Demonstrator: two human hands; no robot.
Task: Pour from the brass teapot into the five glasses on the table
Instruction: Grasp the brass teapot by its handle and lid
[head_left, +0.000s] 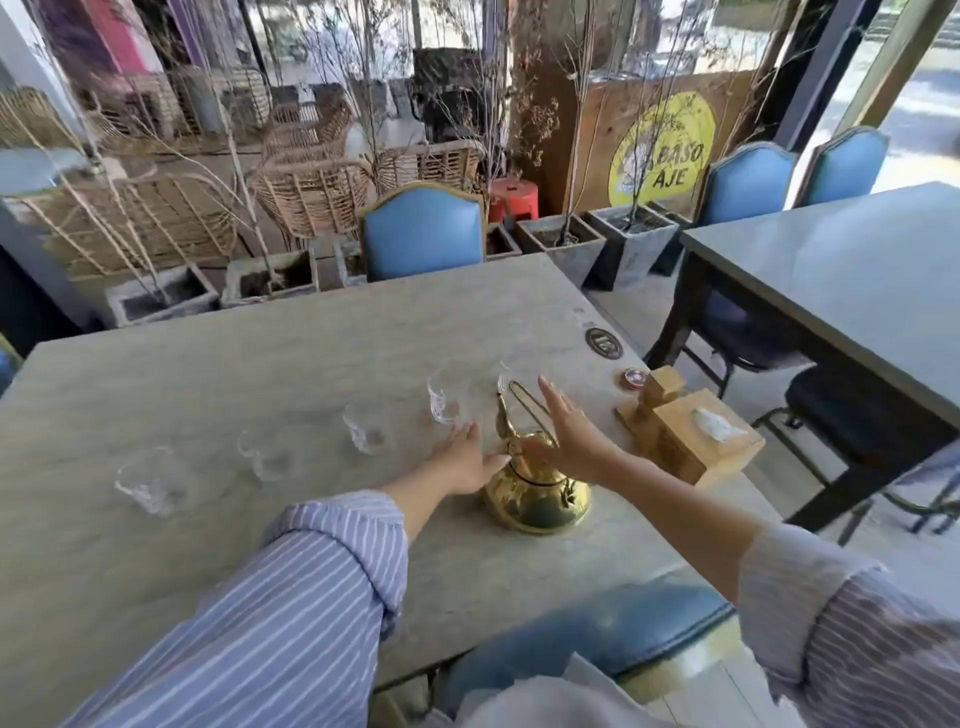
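A: Where the brass teapot (537, 491) stands, state its position and attitude.

B: Upright on the stone-grey surface (260, 353), near its right edge; handle (527, 402) raised; spout toward the glasses.

A: State of the hands?

B: Left hand (462, 462): fingers extended, released, palm down, thumb tip at the teapot's left shoulder; contact cannot be confirmed. Right hand (571, 431): fingers spread, released, poised over the lid and beside the handle; nothing grasped.

A: Location of the glasses?

B: Five in a curved row, left of and beyond the teapot; first glass (150, 480) farthest left; second glass (265, 454); third glass (366, 428); fourth glass (449, 400) just beyond the left fingertips; fifth glass (506, 376) behind the handle, partly hidden; contents cannot be told.

A: Other items?

B: Wooden tissue box (696, 434) right of the teapot, near the right forearm; small round tin (635, 378) beyond it; blue chair (423, 231) at the far side; striped sleeves (291, 587) on both arms.
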